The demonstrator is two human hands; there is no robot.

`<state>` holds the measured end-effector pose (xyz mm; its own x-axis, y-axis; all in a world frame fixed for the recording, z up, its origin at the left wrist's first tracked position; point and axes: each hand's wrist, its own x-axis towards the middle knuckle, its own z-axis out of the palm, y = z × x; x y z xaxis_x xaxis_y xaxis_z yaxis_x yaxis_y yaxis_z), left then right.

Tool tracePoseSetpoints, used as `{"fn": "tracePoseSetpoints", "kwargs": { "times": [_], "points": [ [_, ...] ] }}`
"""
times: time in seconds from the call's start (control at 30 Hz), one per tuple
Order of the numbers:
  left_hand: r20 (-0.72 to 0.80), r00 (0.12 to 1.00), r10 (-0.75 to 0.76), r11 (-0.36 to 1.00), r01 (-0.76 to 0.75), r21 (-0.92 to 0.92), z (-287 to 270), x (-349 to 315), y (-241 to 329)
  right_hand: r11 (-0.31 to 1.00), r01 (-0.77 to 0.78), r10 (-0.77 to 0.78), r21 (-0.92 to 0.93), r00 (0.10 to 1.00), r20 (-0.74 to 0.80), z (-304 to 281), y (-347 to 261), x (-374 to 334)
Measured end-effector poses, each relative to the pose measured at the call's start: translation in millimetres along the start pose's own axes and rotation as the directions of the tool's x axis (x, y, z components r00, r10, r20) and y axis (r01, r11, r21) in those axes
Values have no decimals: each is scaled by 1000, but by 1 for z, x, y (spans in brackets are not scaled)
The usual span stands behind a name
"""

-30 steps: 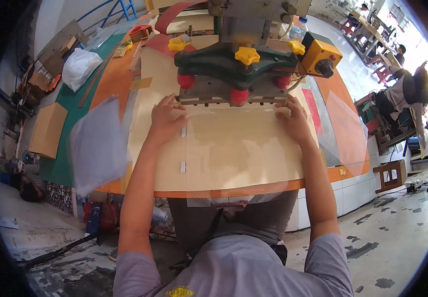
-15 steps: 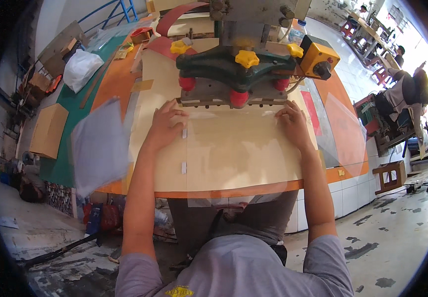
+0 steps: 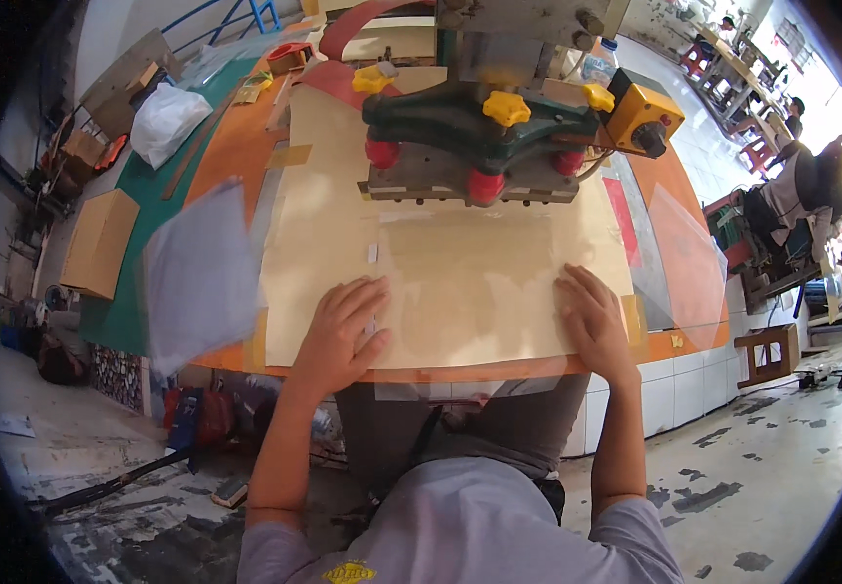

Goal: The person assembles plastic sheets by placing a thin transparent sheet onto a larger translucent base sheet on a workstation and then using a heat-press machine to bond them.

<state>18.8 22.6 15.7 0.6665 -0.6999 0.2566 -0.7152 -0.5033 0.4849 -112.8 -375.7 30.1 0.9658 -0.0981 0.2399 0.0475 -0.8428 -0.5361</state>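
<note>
A clear plastic sheet (image 3: 475,292) lies on the cream board (image 3: 290,263) in front of me, and its near end hangs over the table's front edge. My left hand (image 3: 345,326) rests along the sheet's left edge, palm down, fingers stretched out. Along the right edge lies my right hand (image 3: 593,313), also flat with its fingers extended. A small white strip (image 3: 372,254) is stuck to the board beyond my left fingers. Beyond both hands stands a press head with a dark green bracket (image 3: 440,122), yellow star knobs (image 3: 506,108) and a metal bar (image 3: 440,191) low over the board.
Stacked translucent sheets (image 3: 202,277) lie at the left, near a cardboard box (image 3: 100,243) and a white plastic bag (image 3: 166,125). A yellow control box (image 3: 643,115) juts out right of the press. More clear sheets (image 3: 682,268) lie on the right. People sit in the far right background.
Both hands have moved back toward me from near the press bar, to the near half of the board. My view has shifted slightly.
</note>
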Motion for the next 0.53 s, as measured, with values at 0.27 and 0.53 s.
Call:
{"fn": "tracePoseSetpoints", "kwargs": {
  "times": [0.27,0.53],
  "points": [
    [55,995,-78,986,69,149,7,3,7,995,9,-2,-97,997,76,7,3,-3],
    [57,993,-103,974,88,211,13,15,1,994,18,-7,-109,995,95,8,14,13]
  ]
}}
